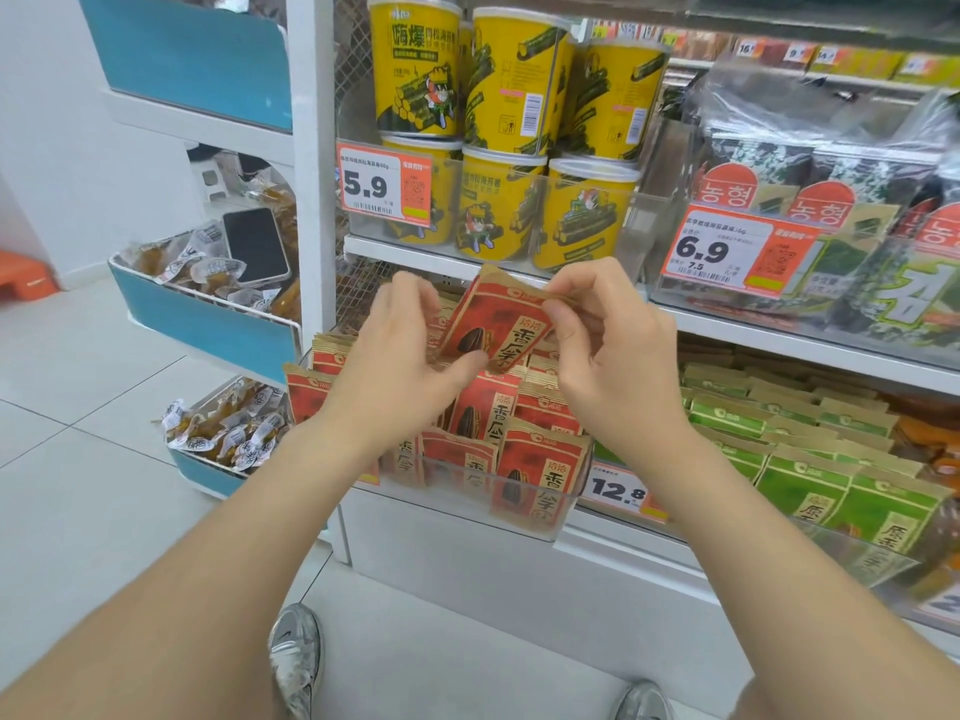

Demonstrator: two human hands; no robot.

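While both hands hold 1 red seed packet (pixel 493 330) tilted above the clear bin (pixel 519 517) at the front edge of the lower shelf (pixel 597 537), the left grip (pixel 400 350) curls round its lower left side, thumb under the bottom edge. The right grip (pixel 608 356) pinches its top right corner. More red packets (pixel 540 459) stand upright in the bin beneath. Green packets (pixel 810 480) fill the same shelf further right. Yellow tubs (pixel 415 70) sit on the upper shelf (pixel 415 247), behind a 5.9 price tag (pixel 384 187). A phone (pixel 256 246) rests in the blue side bin (pixel 208 324) at left.
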